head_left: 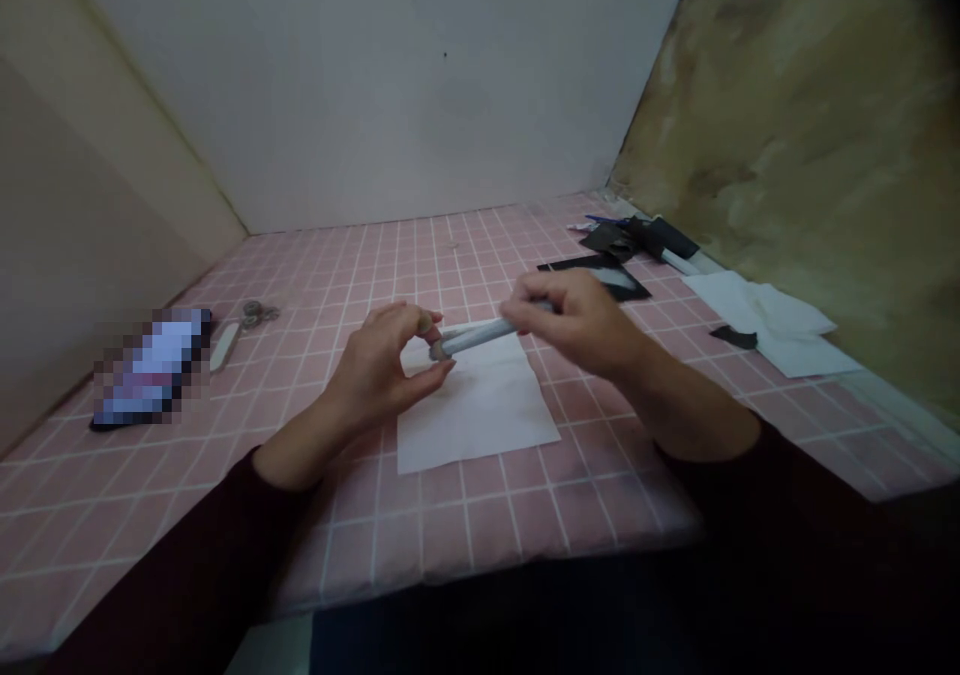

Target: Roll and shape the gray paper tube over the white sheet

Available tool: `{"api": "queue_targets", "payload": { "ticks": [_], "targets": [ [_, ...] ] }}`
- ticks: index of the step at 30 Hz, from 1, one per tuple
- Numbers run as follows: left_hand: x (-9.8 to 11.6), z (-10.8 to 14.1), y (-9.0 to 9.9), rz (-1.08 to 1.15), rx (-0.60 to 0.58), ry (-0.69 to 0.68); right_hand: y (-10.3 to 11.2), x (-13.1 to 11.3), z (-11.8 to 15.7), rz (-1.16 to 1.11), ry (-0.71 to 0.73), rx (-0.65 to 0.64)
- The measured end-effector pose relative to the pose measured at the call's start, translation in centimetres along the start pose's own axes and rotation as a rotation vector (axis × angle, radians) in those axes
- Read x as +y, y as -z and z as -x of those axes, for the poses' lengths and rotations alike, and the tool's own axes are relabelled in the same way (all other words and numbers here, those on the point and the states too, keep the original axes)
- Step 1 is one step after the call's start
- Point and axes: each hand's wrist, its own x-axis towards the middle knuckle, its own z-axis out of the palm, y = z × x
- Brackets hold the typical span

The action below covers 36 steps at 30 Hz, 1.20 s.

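A white sheet of paper [480, 410] lies on the pink checked tabletop. Above it, my right hand [574, 315] is wrapped round a grey-white rod-like tool [480, 336], whose far end points left. My left hand [386, 360] pinches a small roundish piece [438, 349] between thumb and fingertips, at the rod's left end. The piece and the rod tip touch or nearly touch; what the piece is cannot be made out.
A phone [154, 370] lies at the left, beside a white strip [224, 347] and small metal items [259, 311]. Behind my right hand is a black-edged packet [626, 281]. Dark items [611, 242] and white papers [787, 325] lie at the right, by the wall.
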Motion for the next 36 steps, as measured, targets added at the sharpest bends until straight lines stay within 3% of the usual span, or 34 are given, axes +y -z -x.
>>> {"api": "queue_targets", "payload": {
  "ticks": [4, 8, 14, 19, 23, 29, 33, 36],
  "targets": [
    [-0.1, 0.1, -0.4, -0.06, -0.029, -0.073, -0.6, -0.1, 0.0, 0.0, 0.029, -0.13],
    [-0.2, 0.1, -0.5, -0.12, 0.005, -0.082, -0.4, -0.1, 0.0, 0.005, -0.026, -0.019],
    [-0.1, 0.1, -0.4, -0.164, -0.039, -0.103, -1.3, -0.4, 0.3, -0.016, 0.008, -0.124],
    [-0.2, 0.0, -0.3, -0.178, -0.003, -0.099, -0.8, -0.4, 0.2, 0.012, -0.015, -0.031],
    [-0.3, 0.2, -0.5, -0.144, -0.039, -0.123, -1.4, -0.3, 0.4, 0.002, 0.019, -0.096],
    [-0.1, 0.0, -0.2, 0.031, -0.064, -0.025, -0.8, -0.3, 0.3, -0.003, 0.008, -0.025],
    [-0.2, -0.2, 0.2, 0.357, -0.244, 0.087, -0.9, -0.6, 0.5, -0.127, 0.11, -0.204],
    [-0.4, -0.2, 0.2, 0.509, -0.326, 0.141, -0.1, -0.6, 0.4, -0.163, 0.087, 0.016]
  ]
}}
